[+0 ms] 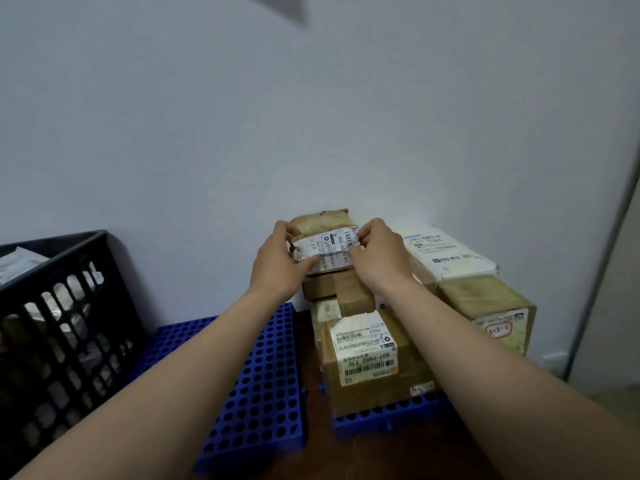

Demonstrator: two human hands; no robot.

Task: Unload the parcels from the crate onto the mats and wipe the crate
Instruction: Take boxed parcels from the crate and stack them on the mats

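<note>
A small taped brown parcel (325,233) with a white label sits on top of a stack of cardboard parcels against the wall. My left hand (277,261) grips its left end and my right hand (377,258) grips its right end. Below it lies a bigger parcel (367,355) with a barcode label, on a blue perforated mat (391,414). A second blue mat (256,386) lies to the left. The black plastic crate (59,317) stands at the far left with several parcels still inside, seen through its slotted wall.
Two more parcels are stacked at the right: a white-wrapped one (450,254) on a brown box (491,310) with a red-marked label. A pale wall stands right behind the stack. Dark wooden floor (311,334) shows between the mats.
</note>
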